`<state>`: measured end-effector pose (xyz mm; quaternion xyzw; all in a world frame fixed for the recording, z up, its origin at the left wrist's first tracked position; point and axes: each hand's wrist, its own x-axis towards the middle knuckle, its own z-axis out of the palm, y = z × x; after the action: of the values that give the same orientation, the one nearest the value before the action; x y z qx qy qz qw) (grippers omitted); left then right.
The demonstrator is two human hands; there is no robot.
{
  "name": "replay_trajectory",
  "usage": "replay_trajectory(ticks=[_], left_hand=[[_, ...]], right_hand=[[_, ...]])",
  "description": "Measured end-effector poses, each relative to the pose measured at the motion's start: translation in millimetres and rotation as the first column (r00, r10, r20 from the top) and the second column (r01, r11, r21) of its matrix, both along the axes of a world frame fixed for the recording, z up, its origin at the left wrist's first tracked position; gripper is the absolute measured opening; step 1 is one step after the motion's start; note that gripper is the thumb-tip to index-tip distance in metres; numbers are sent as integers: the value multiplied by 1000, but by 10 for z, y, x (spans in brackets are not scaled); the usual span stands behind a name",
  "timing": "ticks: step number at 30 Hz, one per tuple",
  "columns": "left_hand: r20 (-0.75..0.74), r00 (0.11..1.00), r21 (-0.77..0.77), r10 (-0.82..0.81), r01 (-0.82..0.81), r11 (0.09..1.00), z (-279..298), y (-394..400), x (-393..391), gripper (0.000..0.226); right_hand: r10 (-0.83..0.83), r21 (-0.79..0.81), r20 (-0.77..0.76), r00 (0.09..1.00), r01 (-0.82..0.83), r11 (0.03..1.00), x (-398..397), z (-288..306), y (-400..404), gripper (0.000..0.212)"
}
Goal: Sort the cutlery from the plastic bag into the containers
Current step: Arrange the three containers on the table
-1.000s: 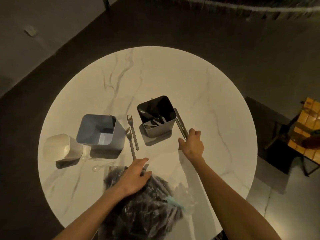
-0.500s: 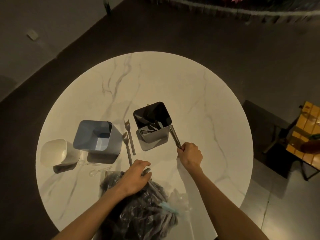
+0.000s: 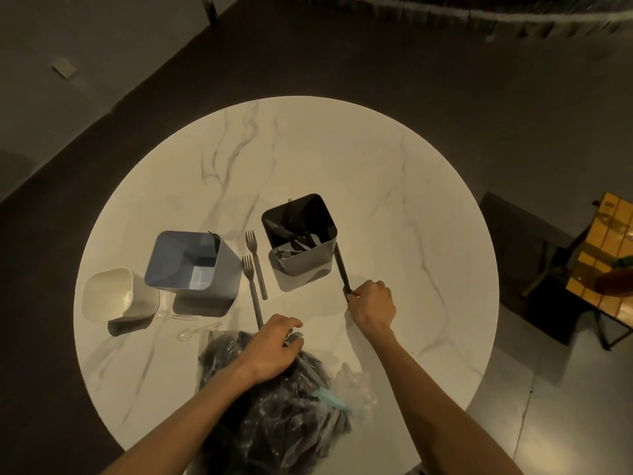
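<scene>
A clear plastic bag full of dark cutlery lies at the near edge of the round marble table. My left hand rests on the bag's top, fingers curled on a dark piece there. My right hand grips the handle end of dark knives, which point up along the right side of the dark grey container. That container holds several dark pieces. A blue container and a white container stand to the left. Two grey forks lie between the blue and grey containers.
Two clear plastic spoons lie on the table below the blue container. A dark chair and a yellow-tiled side table stand on the floor to the right. The table's far half holds nothing.
My right hand has drawn back toward me with the knives, away from the grey container's side. The left hand has stayed on the bag.
</scene>
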<state>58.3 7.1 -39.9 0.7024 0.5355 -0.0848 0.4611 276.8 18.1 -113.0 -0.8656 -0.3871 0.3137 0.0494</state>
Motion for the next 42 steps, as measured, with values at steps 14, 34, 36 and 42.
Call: replay_trajectory(ticks=[14,34,36,42], left_hand=[[173,985,186,23,-56,981,696,270,163,33],[490,867,249,92,-240,938,1324,1133,158,17],[494,848,232,193,-342,911,1186,1243,85,28],[358,839,55,410,-458,888,699,1176,-276,18]], right_hand=[[67,353,-131,989,-17,936,505,1301,-126,19],[532,685,-130,837,-312,658,-264,2653,899,14],[474,674,-66,878,-311,670,-249,2545,1064,17],[439,510,-16,898,-370,776,-133,2145,1293,16]])
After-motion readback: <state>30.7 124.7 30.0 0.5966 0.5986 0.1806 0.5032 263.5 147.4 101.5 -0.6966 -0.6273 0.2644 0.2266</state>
